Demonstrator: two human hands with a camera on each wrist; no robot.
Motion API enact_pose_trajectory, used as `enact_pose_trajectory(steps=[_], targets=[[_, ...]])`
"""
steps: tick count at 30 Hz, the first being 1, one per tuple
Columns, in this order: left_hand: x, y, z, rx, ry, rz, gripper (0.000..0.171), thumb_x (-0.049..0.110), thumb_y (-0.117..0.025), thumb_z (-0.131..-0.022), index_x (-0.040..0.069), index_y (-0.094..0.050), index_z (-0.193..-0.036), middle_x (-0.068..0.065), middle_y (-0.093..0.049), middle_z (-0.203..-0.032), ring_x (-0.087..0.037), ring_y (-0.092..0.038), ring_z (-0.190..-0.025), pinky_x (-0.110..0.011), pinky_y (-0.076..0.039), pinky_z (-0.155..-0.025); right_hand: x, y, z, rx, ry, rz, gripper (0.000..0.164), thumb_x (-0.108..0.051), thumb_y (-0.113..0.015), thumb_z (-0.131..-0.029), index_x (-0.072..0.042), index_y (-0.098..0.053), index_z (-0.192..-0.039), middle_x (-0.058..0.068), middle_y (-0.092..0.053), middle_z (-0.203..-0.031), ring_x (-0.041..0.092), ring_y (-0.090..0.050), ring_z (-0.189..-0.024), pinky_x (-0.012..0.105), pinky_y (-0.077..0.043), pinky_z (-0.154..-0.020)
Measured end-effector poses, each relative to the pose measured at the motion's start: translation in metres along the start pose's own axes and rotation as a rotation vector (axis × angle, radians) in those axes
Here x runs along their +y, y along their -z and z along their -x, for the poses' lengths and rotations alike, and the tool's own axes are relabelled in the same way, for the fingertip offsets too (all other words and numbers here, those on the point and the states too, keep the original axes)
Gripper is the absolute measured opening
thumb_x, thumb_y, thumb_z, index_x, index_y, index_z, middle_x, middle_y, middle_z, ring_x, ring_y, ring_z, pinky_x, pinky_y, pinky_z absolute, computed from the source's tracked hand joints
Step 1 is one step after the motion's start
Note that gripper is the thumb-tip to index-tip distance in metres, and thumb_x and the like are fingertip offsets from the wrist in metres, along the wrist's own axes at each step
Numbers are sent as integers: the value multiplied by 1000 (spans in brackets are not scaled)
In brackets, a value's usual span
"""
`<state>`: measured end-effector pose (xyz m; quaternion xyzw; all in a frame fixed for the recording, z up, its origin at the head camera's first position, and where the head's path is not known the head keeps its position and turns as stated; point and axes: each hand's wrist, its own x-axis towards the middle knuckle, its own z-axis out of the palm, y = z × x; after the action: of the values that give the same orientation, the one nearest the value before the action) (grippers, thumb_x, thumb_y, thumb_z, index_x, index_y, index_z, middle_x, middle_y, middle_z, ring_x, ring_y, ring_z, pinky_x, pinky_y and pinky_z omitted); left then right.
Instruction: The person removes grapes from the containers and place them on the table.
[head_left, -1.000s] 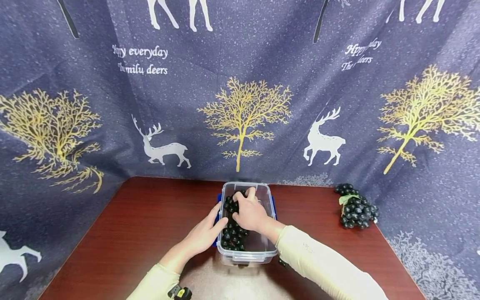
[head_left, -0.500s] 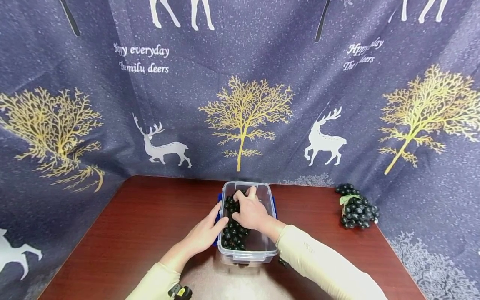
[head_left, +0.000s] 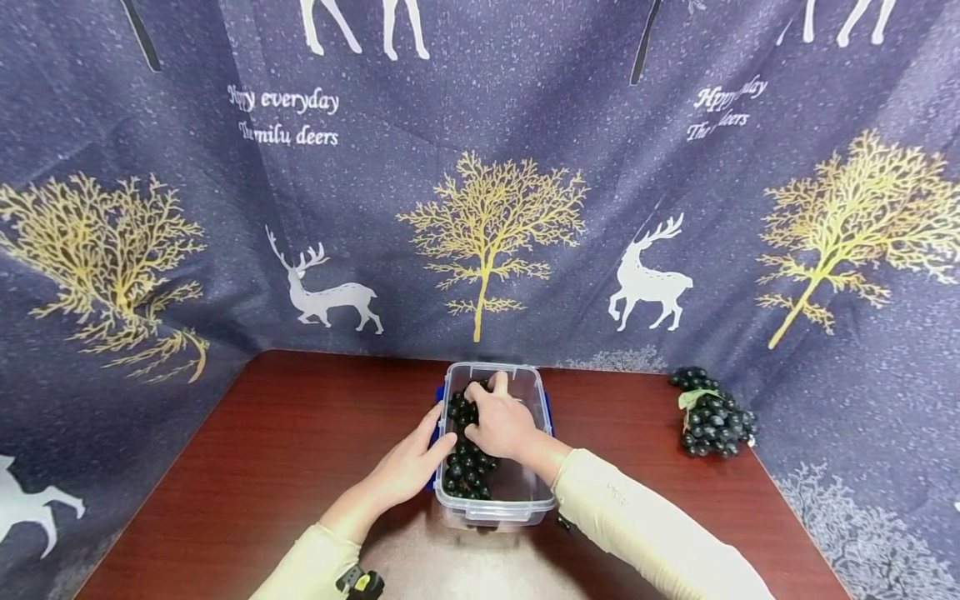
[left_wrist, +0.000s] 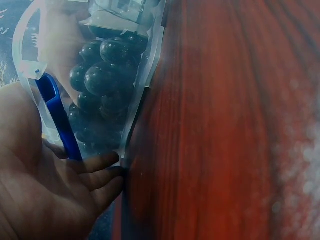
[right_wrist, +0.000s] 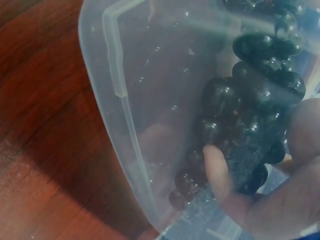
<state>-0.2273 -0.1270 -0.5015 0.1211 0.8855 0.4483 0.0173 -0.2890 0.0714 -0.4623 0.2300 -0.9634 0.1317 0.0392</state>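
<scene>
A clear plastic storage box [head_left: 540, 417] with blue latches stands on the table, and a bunch of dark grapes [head_left: 465, 475] lies along its left half. My left hand [head_left: 405, 462] rests against the box's left side with its thumb over the rim. In the left wrist view its fingers extend along the wall beside a blue latch [left_wrist: 62, 120]. My right hand [head_left: 504, 423] reaches inside the box, its bent fingers and thumb around the upper part of the grapes. The right wrist view shows a fingertip [right_wrist: 215, 162] against the dark grapes [right_wrist: 245, 100]. Some fingertips are hidden.
A second bunch of dark grapes [head_left: 716, 421] with a green leaf lies at the table's right edge. Behind the reddish-brown wooden table [head_left: 315, 408] hangs a dark blue cloth [head_left: 510, 117] printed with deer and trees.
The fingers of my right hand have shifted very slightly over the grapes. My left hand and the box hold their places.
</scene>
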Motion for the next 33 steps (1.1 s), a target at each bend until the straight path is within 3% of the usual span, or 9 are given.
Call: enact_pose_trajectory(steps=[7, 21, 33], targets=[[-2, 0, 0, -7, 7, 4, 69, 54, -48, -106, 30, -20, -165, -6, -44, -158, -28, -50, -137, -56, -40, -110, 1, -1, -1, -17, 8, 7, 44, -27, -76, -86, -21, -55, -125, 16, -36, -124, 16, -48, -45, 30, -43, -44], [-3, 1, -1, -22, 10, 21, 74, 59, -46, -104, 30, -18, -165, -5, -40, -161, -27, -46, -140, -58, -38, -111, 1, -1, -1, -10, -43, -53, 45, -27, -78, -86, -18, -58, -126, 16, -33, -123, 20, -49, -66, 31, -43, -49], [-2, 1, -1, -20, 20, 17, 72, 56, -47, -105, 31, -18, -165, -5, -39, -161, -27, -47, -140, -57, -39, -111, 2, -3, -1, 26, -42, -44, 44, -24, -78, -81, -18, -59, -120, 15, -35, -122, 16, -49, -51, 32, -43, -45]])
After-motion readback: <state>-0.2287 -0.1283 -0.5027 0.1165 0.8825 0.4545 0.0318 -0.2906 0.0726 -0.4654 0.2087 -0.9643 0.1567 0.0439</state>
